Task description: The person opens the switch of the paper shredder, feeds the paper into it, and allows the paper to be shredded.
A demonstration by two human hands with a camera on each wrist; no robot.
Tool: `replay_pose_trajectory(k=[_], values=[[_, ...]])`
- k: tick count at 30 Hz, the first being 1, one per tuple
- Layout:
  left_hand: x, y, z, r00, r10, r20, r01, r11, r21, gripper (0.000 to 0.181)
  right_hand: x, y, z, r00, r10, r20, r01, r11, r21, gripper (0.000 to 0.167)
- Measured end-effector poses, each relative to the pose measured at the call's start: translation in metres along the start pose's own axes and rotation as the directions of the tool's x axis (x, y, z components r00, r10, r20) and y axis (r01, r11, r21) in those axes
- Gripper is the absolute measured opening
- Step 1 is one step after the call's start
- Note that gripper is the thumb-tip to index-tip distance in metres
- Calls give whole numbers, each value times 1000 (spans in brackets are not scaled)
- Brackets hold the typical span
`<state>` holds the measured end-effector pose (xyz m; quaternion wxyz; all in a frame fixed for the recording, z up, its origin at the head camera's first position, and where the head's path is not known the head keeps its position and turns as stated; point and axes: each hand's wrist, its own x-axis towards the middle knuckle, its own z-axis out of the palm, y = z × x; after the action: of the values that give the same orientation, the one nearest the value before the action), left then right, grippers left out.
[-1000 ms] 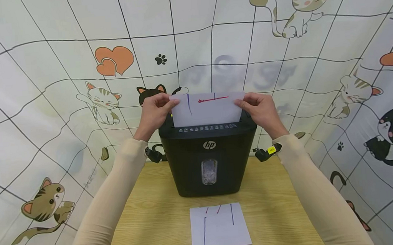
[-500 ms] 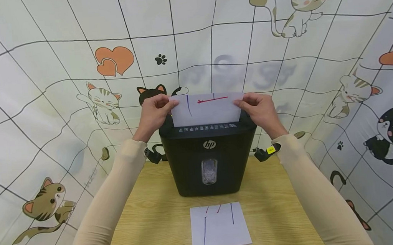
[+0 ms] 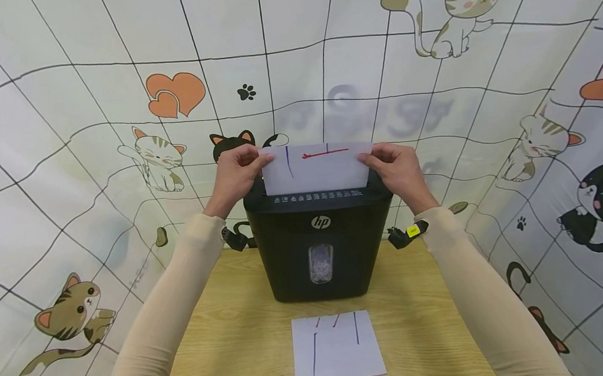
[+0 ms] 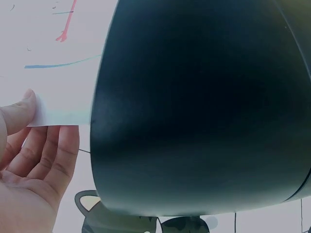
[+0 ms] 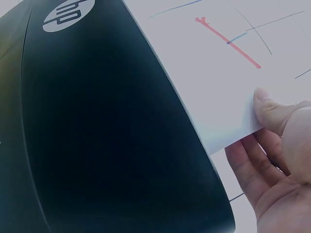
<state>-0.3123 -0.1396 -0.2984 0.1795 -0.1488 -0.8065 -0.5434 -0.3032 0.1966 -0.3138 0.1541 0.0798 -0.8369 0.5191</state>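
Note:
A white paper sheet [image 3: 316, 172] with red and blue marks stands upright in the top of a black HP shredder [image 3: 296, 253], its lower edge out of sight in the slot. My left hand [image 3: 235, 175] pinches the sheet's left upper corner between thumb and fingers. At the right upper corner, my right hand [image 3: 398, 168] pinches it the same way. The left wrist view shows the left thumb on the paper [image 4: 58, 92], fingers behind it. In the right wrist view, the right hand [image 5: 282, 160] grips the paper [image 5: 214, 82] beside the dark shredder body [image 5: 107, 121].
Another white sheet [image 3: 338, 356] with red and blue lines lies flat on the wooden table [image 3: 238, 334] in front of the shredder. Paper shreds show through the shredder's window [image 3: 321, 263]. Behind stands a white curtain [image 3: 293, 76] with a grid and cat drawings.

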Motion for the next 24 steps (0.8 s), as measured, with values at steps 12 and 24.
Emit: replay_pose_trajectory(k=[12, 24], values=[[-3, 0, 1, 999, -17, 30, 17, 1000, 8, 27, -1, 4, 0, 999, -40, -5, 40, 999, -3, 40], [-5, -6, -5, 991, -18, 130, 17, 1000, 7, 49, -3, 8, -3, 998, -49, 31, 51, 997, -63, 34]])
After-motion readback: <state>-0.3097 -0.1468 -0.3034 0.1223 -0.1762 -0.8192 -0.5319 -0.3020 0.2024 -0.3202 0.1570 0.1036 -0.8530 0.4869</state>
